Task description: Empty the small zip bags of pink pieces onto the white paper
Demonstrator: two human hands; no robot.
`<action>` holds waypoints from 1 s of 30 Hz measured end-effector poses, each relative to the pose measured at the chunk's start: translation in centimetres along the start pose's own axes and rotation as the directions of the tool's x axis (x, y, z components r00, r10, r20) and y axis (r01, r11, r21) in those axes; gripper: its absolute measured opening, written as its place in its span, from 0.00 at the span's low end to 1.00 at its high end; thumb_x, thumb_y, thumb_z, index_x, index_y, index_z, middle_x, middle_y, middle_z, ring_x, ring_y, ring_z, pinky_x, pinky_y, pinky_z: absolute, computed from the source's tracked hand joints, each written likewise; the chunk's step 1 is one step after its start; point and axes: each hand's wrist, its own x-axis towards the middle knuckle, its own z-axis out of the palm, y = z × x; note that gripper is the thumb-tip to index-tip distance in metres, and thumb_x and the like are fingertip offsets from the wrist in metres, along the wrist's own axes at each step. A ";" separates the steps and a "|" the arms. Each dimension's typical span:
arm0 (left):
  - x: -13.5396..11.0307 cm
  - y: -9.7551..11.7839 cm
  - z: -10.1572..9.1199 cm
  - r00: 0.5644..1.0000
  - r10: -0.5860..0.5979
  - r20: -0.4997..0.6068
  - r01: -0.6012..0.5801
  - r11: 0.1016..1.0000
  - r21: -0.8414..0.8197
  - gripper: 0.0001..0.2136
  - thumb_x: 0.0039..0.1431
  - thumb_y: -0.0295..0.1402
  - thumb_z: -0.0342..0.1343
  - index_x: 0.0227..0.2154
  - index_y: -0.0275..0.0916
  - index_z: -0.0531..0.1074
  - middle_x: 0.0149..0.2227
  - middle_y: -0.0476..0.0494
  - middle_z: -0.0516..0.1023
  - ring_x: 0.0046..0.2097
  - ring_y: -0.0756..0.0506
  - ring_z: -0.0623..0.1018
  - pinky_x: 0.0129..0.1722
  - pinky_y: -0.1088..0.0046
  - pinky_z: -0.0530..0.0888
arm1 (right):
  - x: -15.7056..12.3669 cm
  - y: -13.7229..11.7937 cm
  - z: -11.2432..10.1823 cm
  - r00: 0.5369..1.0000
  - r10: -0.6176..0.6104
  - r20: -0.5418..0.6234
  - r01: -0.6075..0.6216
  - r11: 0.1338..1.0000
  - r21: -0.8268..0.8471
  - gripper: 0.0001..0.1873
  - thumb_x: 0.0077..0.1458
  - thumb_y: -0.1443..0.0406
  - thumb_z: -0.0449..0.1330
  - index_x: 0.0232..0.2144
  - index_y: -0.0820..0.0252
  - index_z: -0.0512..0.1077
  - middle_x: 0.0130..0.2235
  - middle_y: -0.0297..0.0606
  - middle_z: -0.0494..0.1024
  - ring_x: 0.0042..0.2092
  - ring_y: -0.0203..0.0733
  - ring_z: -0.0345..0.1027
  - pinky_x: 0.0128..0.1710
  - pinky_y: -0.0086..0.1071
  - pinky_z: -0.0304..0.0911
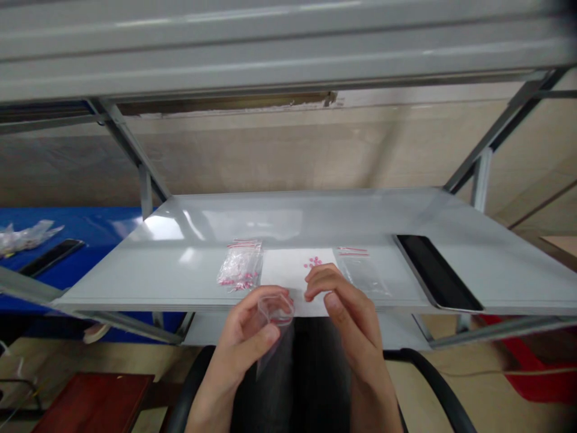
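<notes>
The paper (283, 269) lies at the near edge of the table (311, 221). In front of the paper's near left corner, the left hand (238, 344) pinches the bag (276, 311) between thumb and fingers, its mouth gaping. The right hand (358, 316) curves over the paper's near right part, thumb and fingers apart. The beads (314, 261) sit loose on the paper's right half, just beyond the right fingertips and farther out than the bag. Packed bags (242, 266) lie left of the paper, flat bags (360, 270) just right, and a tablet (435, 267) farther right.
</notes>
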 end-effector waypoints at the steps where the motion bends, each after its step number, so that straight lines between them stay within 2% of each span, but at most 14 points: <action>1: 0.5 0.4 -0.2 0.999 0.048 0.007 -0.048 0.996 0.071 0.23 0.56 0.47 0.65 0.50 0.41 0.76 0.41 0.41 0.79 0.44 0.40 0.79 0.46 0.63 0.75 | 0.0 0.1 -0.4 0.999 0.033 -0.015 -0.033 0.999 -0.036 0.14 0.70 0.60 0.50 0.34 0.55 0.72 0.34 0.35 0.73 0.41 0.44 0.68 0.49 0.39 0.60; 3: 1.9 1.4 -0.5 0.984 0.173 0.039 -0.177 0.947 0.267 0.19 0.58 0.42 0.64 0.51 0.42 0.75 0.41 0.41 0.79 0.45 0.40 0.78 0.46 0.63 0.75 | -0.2 0.3 -1.1 0.992 0.128 0.002 -0.126 0.979 -0.162 0.11 0.68 0.62 0.52 0.34 0.55 0.70 0.33 0.35 0.72 0.37 0.42 0.67 0.42 0.36 0.61; 4: 2.8 1.9 -0.5 0.968 0.240 0.070 -0.248 0.886 0.392 0.18 0.58 0.38 0.63 0.50 0.41 0.75 0.41 0.42 0.79 0.45 0.41 0.78 0.47 0.63 0.75 | -0.3 0.3 -1.4 0.983 0.182 0.033 -0.168 0.954 -0.248 0.08 0.68 0.63 0.53 0.36 0.55 0.70 0.33 0.34 0.72 0.37 0.42 0.67 0.39 0.35 0.61; 5: 3.8 2.4 -0.4 0.947 0.301 0.110 -0.313 0.795 0.519 0.17 0.58 0.34 0.63 0.50 0.41 0.74 0.42 0.42 0.80 0.46 0.41 0.78 0.49 0.62 0.74 | -0.4 0.4 -1.6 0.970 0.234 0.074 -0.196 0.921 -0.338 0.05 0.67 0.64 0.54 0.39 0.56 0.70 0.33 0.35 0.73 0.37 0.42 0.67 0.39 0.35 0.61; 7: 5.9 3.3 -0.2 0.906 0.369 0.205 -0.402 0.608 0.684 0.17 0.55 0.31 0.64 0.48 0.41 0.74 0.42 0.43 0.80 0.46 0.42 0.79 0.50 0.61 0.74 | -0.7 0.5 -1.7 0.937 0.312 0.156 -0.203 0.851 -0.483 0.09 0.65 0.67 0.55 0.47 0.56 0.70 0.34 0.36 0.74 0.38 0.44 0.69 0.40 0.37 0.62; 10: 8.8 3.9 0.0 0.874 0.359 0.328 -0.467 0.429 0.774 0.15 0.57 0.33 0.63 0.48 0.41 0.73 0.44 0.42 0.80 0.46 0.42 0.79 0.48 0.62 0.75 | -0.8 0.6 -1.4 0.911 0.354 0.211 -0.165 0.783 -0.599 0.14 0.64 0.69 0.53 0.51 0.60 0.71 0.38 0.41 0.77 0.41 0.48 0.71 0.45 0.42 0.64; 13: 11.3 3.9 -0.3 0.850 0.266 0.455 -0.522 0.306 0.797 0.16 0.59 0.35 0.62 0.49 0.40 0.73 0.46 0.41 0.81 0.47 0.42 0.80 0.49 0.61 0.75 | -0.8 0.7 -1.1 0.909 0.355 0.217 -0.131 0.740 -0.659 0.14 0.64 0.70 0.53 0.50 0.63 0.73 0.42 0.46 0.78 0.45 0.52 0.71 0.48 0.46 0.65; 20: 15.2 2.4 -1.4 0.787 0.021 0.616 -0.610 0.168 0.774 0.15 0.54 0.35 0.64 0.46 0.42 0.76 0.44 0.44 0.83 0.48 0.37 0.80 0.53 0.55 0.71 | -0.6 0.9 -1.2 0.880 0.396 0.262 -0.124 0.724 -0.678 0.13 0.64 0.71 0.53 0.48 0.64 0.74 0.44 0.46 0.79 0.49 0.52 0.71 0.52 0.46 0.64; 25: 16.5 1.8 -1.5 0.768 -0.103 0.632 -0.626 0.090 0.775 0.15 0.54 0.35 0.64 0.45 0.41 0.76 0.44 0.42 0.82 0.47 0.37 0.80 0.54 0.53 0.69 | -0.7 1.0 -1.4 0.874 0.400 0.277 -0.118 0.727 -0.676 0.11 0.64 0.71 0.55 0.46 0.62 0.75 0.43 0.43 0.78 0.49 0.50 0.71 0.53 0.44 0.63; 30: 16.6 1.8 -1.2 0.760 -0.164 0.628 -0.631 0.041 0.775 0.15 0.55 0.35 0.64 0.46 0.41 0.75 0.45 0.42 0.82 0.48 0.37 0.80 0.54 0.53 0.68 | -0.8 1.0 -1.6 0.871 0.397 0.291 -0.106 0.729 -0.676 0.11 0.65 0.70 0.55 0.45 0.61 0.76 0.42 0.43 0.79 0.48 0.50 0.71 0.52 0.44 0.63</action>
